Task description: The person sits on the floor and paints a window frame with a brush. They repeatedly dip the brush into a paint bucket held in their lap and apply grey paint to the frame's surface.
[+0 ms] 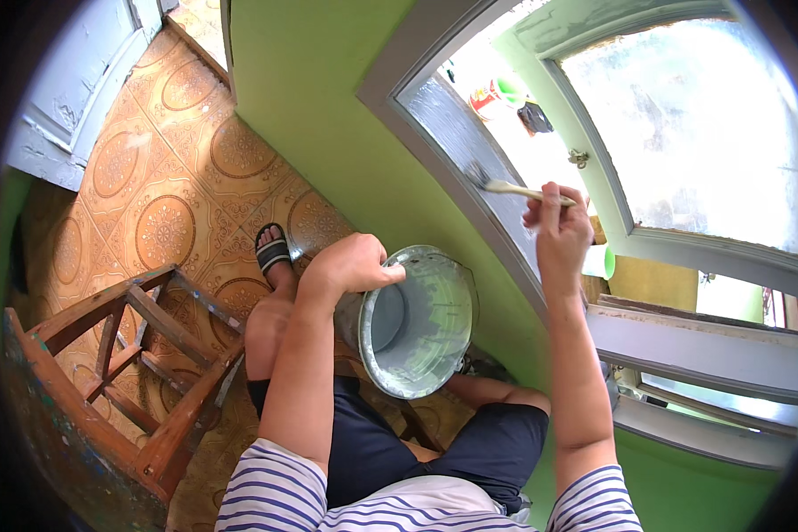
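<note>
My left hand grips the rim of a plastic bucket, which is tilted so its mouth faces me. Grey paint lies in the bottom and is smeared over the inner wall. With my right hand I hold a paintbrush by its pale handle. Its grey-coated bristles are at the window sill, near the inner edge of the grey window frame; whether they touch is blurred. The sill surface looks grey and wet.
A frosted-glass window sash stands open at the right. Beyond the sill are a red and white container and a green cup. A paint-spotted wooden chair lies at the left on patterned floor tiles. A green wall runs beside the window.
</note>
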### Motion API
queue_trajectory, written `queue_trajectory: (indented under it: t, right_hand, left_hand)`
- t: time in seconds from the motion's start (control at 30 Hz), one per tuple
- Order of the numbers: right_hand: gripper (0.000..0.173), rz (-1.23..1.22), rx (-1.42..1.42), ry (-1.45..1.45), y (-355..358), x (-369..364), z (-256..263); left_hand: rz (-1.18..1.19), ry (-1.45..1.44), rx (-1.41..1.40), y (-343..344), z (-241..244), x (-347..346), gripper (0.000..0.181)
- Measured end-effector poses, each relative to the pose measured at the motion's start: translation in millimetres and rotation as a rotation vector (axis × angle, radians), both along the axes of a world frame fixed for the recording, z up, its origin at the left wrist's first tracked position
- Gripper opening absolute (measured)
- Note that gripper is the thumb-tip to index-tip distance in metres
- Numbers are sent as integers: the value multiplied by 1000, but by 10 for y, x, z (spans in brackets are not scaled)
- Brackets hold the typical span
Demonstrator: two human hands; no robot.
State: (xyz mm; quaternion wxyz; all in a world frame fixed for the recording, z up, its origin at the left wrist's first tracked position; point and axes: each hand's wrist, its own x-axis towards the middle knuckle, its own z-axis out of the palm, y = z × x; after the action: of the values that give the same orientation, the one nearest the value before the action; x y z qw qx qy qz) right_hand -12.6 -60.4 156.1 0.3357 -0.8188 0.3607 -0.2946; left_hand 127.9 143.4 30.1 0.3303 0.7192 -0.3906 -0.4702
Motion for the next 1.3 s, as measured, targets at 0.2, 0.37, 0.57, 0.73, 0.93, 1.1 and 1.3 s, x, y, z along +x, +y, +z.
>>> queue_trajectory:
  t: [0.2,0.37,0.57,0.73,0.93,1.1,1.3]
  right_hand:
    - [25,-22,-195,99,109,-41,521]
    - [24,122,-436,306,120,407,459]
    - [27,219,-352,108,289,1248,307]
    - [29,202,-41,-158,260,1234,228]
    - [26,47,-83,41,54,311,84]
    - [27,76,-50,-122,41,148,293]
    - [31,175,103,-328,134,942,49]
  left_hand:
    - [-20,-25,3,9,-37,-6,46]
    - [-38,-14,16,1,-1,-4,52]
    - [-35,-7,6,28,-26,13,51]
    - [-32,-13,13,9,13,17,52]
    - [-51,-24,2,21,32,18,51]
    - [-35,-13,-1,18,-31,-12,50]
    - [-38,-22,-6,-5,-10,-3,47]
